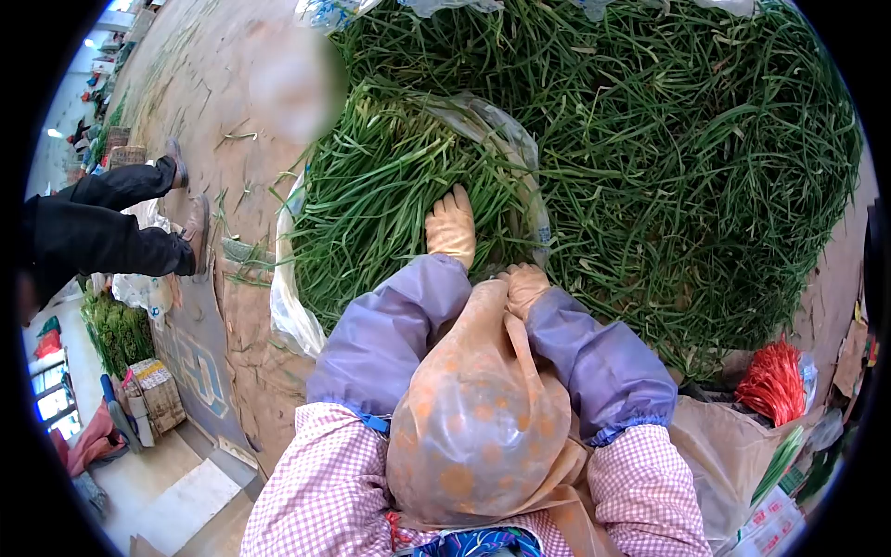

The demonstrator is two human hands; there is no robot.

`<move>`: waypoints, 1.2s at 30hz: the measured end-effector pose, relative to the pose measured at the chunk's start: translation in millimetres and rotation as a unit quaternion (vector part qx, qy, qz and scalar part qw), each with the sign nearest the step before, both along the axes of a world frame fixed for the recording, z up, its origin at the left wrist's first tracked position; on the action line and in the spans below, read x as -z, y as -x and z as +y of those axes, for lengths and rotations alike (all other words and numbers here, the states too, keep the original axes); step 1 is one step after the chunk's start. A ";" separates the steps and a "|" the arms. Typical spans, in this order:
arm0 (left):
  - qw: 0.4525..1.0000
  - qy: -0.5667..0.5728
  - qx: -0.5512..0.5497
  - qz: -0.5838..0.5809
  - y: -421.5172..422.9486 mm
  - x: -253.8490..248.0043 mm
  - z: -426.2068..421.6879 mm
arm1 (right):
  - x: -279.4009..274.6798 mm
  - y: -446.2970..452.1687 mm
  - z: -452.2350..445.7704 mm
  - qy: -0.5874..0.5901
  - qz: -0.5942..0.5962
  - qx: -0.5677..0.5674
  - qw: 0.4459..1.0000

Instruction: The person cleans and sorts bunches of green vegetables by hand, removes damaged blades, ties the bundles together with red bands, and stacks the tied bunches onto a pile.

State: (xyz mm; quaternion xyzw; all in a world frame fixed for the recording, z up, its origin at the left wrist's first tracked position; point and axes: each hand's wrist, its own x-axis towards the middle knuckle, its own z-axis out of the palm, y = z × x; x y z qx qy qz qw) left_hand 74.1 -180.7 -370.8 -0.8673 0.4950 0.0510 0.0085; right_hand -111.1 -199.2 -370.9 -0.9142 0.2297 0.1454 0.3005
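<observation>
My left hand (452,223), in a tan glove, lies on a dense pile of long green stalks (390,176). Its fingers point away from me and rest flat on the stalks. The pile sits inside a clear plastic bag (286,278) whose rim is rolled open around it. Near the bag's front right edge is my right hand (525,286), also gloved, with its fingers bent; what they hold, if anything, is hidden. A dusty, see-through apron (478,408) bulges up just below both hands.
A wide heap of loose green stalks (687,158) covers the right and back. Red strings (773,381) lie at the lower right. A person in dark trousers (111,232) is at the left, near a woven box (156,395) and a green bundle (119,334).
</observation>
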 end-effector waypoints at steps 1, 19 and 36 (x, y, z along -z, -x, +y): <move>1.000 -0.007 -0.008 0.016 1.6 -8.4 -1.3 | -2.0 2.1 -0.4 0.000 -0.009 -0.002 1.000; 0.841 0.152 -0.035 0.518 -84.2 -100.5 40.9 | -38.3 -24.3 8.4 -0.475 -0.320 0.479 0.665; 0.727 0.092 -0.028 0.680 -117.2 -88.5 30.6 | -29.7 -74.8 16.3 -0.588 -0.365 0.584 0.425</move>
